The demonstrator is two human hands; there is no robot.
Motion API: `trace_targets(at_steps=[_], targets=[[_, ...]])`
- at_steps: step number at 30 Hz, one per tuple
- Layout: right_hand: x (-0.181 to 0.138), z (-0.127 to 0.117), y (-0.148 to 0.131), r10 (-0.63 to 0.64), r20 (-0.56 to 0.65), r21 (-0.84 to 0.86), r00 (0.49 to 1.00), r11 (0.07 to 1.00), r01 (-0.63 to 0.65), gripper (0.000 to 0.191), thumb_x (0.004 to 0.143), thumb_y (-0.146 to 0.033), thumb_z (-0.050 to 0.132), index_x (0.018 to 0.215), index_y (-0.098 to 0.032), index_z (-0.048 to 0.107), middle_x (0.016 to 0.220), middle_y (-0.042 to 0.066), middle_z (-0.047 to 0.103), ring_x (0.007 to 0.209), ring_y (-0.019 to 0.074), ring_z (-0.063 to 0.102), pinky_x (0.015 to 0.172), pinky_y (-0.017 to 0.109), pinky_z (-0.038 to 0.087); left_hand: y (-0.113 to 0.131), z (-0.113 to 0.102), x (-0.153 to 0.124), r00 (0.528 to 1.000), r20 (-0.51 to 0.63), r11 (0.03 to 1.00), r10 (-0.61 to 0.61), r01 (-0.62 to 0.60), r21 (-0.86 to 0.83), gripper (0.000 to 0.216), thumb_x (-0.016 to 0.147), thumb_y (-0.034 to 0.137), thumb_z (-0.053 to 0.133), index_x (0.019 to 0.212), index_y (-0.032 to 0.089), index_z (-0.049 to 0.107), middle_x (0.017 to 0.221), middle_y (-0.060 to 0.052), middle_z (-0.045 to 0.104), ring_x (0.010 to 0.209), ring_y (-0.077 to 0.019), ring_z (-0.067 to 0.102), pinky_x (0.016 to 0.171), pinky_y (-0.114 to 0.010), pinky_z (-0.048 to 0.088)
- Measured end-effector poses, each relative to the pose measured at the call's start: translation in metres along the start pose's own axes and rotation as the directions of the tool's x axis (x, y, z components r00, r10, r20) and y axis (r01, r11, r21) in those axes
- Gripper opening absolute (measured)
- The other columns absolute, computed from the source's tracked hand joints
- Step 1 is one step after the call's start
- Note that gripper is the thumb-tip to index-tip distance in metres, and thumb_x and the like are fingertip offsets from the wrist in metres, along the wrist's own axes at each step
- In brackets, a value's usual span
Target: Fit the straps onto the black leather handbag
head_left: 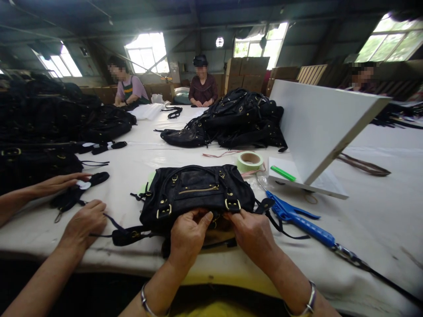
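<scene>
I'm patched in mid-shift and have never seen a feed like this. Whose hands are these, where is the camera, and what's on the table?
There is no machine here. The single picture comes from a camera worn on a person's head, looking forward and down. The two hands with bracelets at the bottom are the wearer's own: the left hand and right hand both grip the near edge of a black handbag lying on the white table.

The two arms at far left belong to a co-worker handling black straps. Also on the table: a tape roll, a blue hand tool, a green marker, a tilted white board and piles of black bags. More people sit at the far side.
</scene>
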State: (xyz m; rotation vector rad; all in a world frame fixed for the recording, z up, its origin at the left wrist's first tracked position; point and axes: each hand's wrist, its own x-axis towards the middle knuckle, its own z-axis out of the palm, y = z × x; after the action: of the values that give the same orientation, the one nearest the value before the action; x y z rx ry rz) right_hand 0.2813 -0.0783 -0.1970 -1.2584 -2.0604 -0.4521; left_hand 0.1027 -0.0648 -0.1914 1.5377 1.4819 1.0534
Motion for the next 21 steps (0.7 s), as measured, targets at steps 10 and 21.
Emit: trace_targets(at_steps=[10,21], targets=[[-0.004,0.003,0.003,-0.007,0.031,0.005,0.999,1.0,0.007,0.033,0.089,-0.005,0.039,0.08,-0.018,0.068,0.061,0.004,0.055,0.051,0.0181,0.048,0.052,0.032,0.02,-0.016,0.018,0.007,0.996,-0.066,0.985,-0.068,0.056,-0.165,0.037,0.071,0.056,0.064,0.067,0.019,0.064,0.074,-0.004,0.064,0.076,-0.0197,0.059,0.073,-0.029,0.043],[-0.004,0.005,0.005,-0.003,0.088,-0.008,0.996,1.0,0.004,0.034,0.079,-0.001,0.041,0.083,-0.02,0.068,0.064,0.004,0.058,0.053,0.0192,0.05,0.053,0.032,0.019,-0.009,0.023,0.013,0.995,-0.018,0.991,-0.101,0.102,0.086,0.049,0.068,0.064,0.047,0.053,0.018,0.056,0.06,-0.006,0.056,0.061,-0.0182,0.05,0.064,-0.031,0.035]])
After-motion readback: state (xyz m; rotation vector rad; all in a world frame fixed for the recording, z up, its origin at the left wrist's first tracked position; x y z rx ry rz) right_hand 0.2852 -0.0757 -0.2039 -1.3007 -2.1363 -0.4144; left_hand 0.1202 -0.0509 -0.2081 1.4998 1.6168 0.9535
